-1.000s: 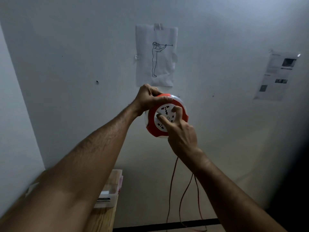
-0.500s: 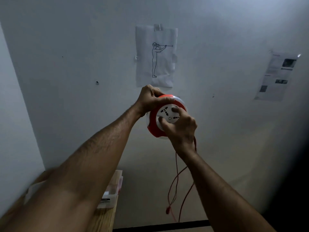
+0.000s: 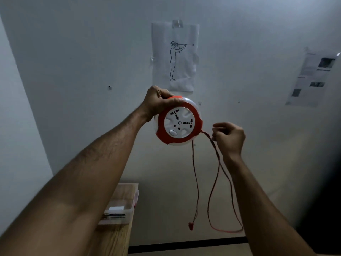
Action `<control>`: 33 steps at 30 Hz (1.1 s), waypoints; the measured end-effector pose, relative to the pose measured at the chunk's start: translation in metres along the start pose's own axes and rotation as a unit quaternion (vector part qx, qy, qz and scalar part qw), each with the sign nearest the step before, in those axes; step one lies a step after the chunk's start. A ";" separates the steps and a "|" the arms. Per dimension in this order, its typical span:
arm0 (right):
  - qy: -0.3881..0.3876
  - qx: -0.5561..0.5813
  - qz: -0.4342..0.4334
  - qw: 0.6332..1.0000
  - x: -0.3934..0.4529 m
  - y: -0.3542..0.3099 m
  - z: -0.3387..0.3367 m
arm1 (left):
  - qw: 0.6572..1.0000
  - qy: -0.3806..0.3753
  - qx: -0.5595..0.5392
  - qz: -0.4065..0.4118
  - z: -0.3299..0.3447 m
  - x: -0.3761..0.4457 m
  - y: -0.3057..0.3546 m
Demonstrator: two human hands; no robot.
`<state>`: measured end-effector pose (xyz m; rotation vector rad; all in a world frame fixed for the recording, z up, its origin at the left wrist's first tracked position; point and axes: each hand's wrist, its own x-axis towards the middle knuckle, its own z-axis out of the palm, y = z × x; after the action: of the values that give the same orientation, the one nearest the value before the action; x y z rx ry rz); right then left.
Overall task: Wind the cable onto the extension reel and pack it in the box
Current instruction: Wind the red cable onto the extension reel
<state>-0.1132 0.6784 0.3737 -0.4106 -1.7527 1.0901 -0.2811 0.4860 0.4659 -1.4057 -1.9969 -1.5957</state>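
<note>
A round red and white extension reel with sockets on its white face is held up in front of the wall. My left hand grips its upper left rim. The thin red cable leaves the reel at its right edge and hangs down in a long loop, ending in a red plug that dangles near the floor. My right hand is just right of the reel, its fingers pinched on the cable close to where it comes out.
A wooden table stands at the lower left with a clear plastic box on its far end. Two paper sheets are taped to the wall. A black strip runs along the floor.
My right hand has come off the reel's white face and moved right onto the cable. The hanging loop is shorter and the plug now dangles in view.
</note>
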 end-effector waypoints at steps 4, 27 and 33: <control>-0.127 -0.031 0.017 0.991 0.002 0.009 -0.005 | 1.000 -0.004 -0.001 -0.006 0.001 0.002 -0.001; 0.109 0.249 0.138 0.952 0.013 0.017 -0.001 | 0.999 -0.007 -0.040 -0.026 -0.005 -0.009 0.000; 0.150 0.471 0.423 0.760 0.030 0.040 -0.028 | 1.000 -0.013 -0.024 -0.015 -0.009 -0.008 0.003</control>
<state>-0.1102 0.7336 0.3609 -0.6866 -0.4902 2.2185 -0.2778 0.4740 0.4655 -1.4269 -2.0152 -1.6578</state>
